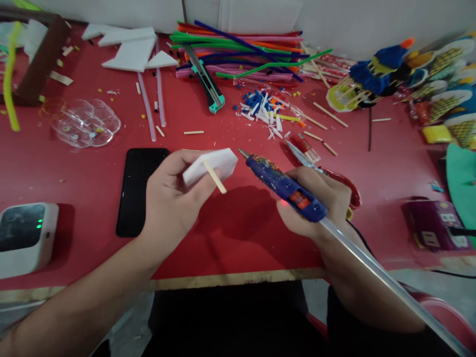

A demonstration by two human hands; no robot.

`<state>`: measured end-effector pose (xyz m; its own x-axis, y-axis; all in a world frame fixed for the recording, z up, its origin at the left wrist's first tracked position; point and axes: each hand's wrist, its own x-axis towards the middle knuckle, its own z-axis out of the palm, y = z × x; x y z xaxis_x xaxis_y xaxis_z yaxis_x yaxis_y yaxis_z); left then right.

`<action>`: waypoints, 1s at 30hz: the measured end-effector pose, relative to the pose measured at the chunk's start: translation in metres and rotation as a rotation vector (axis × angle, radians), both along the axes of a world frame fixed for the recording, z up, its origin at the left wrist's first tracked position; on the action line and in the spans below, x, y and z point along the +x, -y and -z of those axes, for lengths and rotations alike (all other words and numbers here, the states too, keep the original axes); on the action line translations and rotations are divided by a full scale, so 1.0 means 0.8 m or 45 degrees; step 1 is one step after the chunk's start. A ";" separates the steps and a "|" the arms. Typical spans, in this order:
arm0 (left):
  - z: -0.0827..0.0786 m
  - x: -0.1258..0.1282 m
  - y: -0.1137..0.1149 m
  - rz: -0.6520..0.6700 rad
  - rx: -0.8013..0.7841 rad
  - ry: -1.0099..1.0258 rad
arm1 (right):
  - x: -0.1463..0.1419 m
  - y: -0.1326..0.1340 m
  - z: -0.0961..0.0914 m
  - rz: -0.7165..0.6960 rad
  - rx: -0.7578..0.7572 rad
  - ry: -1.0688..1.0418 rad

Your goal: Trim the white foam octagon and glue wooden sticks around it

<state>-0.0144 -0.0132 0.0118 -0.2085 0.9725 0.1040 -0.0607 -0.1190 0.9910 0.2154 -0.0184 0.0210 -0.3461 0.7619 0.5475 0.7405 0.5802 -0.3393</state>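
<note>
The left hand [173, 198] holds a white foam piece [227, 161] above the middle of the red desk [238, 255], its fingers curled only partway in, with the thumb and fingertips closed on the piece from opposite sides. A short wooden stick [214, 177] juts from the foam's near face, slanting down to the right past the thumb. The right hand [327, 198] is wrapped around a blue glue gun [273, 176] (a small red light glows beside the thumb), with its fingers bent round the body, though most of their grip is hidden. The gun's metal nozzle points up and left, just beside the foam's right edge and apart from it. A long clear glue stick [366, 258] runs out of the gun's rear, over the right forearm. Red-handled scissors [297, 151] lie partly behind the right hand, while a black phone [130, 193] lies flat just left of the left hand. Farther back, a utility knife [204, 82] rests against a heap of coloured fuzzy stems [241, 47], near a pile of white and blue scraps [260, 105].
</note>
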 end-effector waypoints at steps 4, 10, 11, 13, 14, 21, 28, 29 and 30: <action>-0.001 -0.007 -0.016 -0.233 0.033 0.337 | -0.001 -0.005 0.006 0.061 -0.196 0.225; -0.014 -0.026 -0.036 -0.328 0.202 0.499 | -0.007 -0.003 0.010 0.073 -0.512 0.583; -0.016 -0.028 -0.037 -0.340 0.225 0.511 | -0.005 -0.003 0.006 0.045 -0.524 0.569; -0.017 -0.029 -0.039 -0.373 0.248 0.535 | -0.001 -0.006 -0.006 -0.019 -0.505 0.527; -0.017 -0.029 -0.040 -0.389 0.252 0.541 | 0.001 -0.009 -0.014 -0.048 -0.477 0.513; -0.013 -0.027 -0.040 -0.396 0.146 0.503 | -0.050 -0.089 -0.044 -0.193 -0.400 0.634; -0.013 -0.015 -0.032 -0.302 0.097 0.508 | -0.157 -0.193 0.004 -0.198 -0.456 0.595; -0.014 -0.013 -0.030 -0.285 0.076 0.513 | -0.167 -0.201 0.010 -0.215 -0.475 0.605; -0.014 -0.011 -0.028 -0.270 0.054 0.518 | -0.175 -0.206 0.015 -0.235 -0.480 0.611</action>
